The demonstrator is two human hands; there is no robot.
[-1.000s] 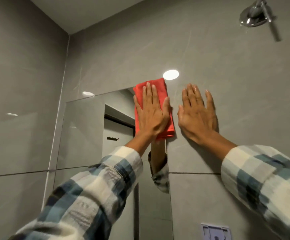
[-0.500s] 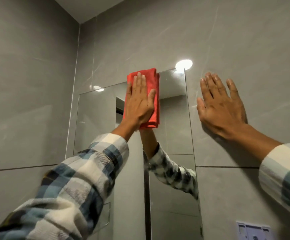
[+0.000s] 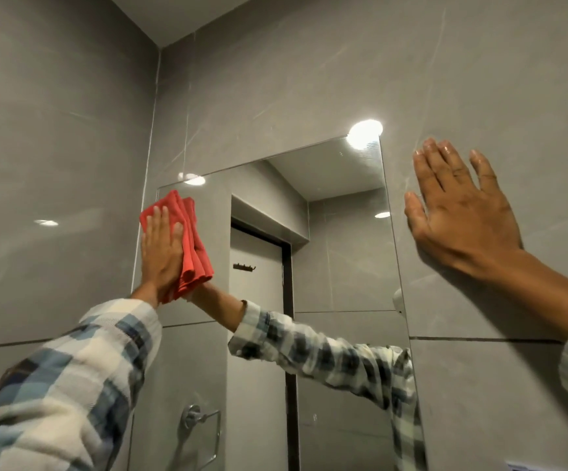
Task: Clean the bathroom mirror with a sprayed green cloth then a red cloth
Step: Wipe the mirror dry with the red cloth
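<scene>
The frameless bathroom mirror (image 3: pixel 340 253) is set in the grey tiled wall ahead. My left hand (image 3: pixel 160 253) presses a folded red cloth (image 3: pixel 192 253) flat against the mirror's upper left corner, fingers pointing up. The cloth's reflection and my reflected arm show just to its right. My right hand (image 3: pixel 459 212) lies flat and spread on the tile just right of the mirror's right edge, holding nothing. No green cloth is in view.
A grey tiled side wall (image 3: pixel 55 164) meets the mirror wall at the left corner. The mirror reflects a door, a hook rail and a chrome towel ring (image 3: pixel 201 433). A ceiling light glares at the mirror's top right corner (image 3: pixel 365 132).
My left hand has slid the red cloth leftward across the top of the mirror, from its right edge to its left corner. My right hand stays planted on the tile.
</scene>
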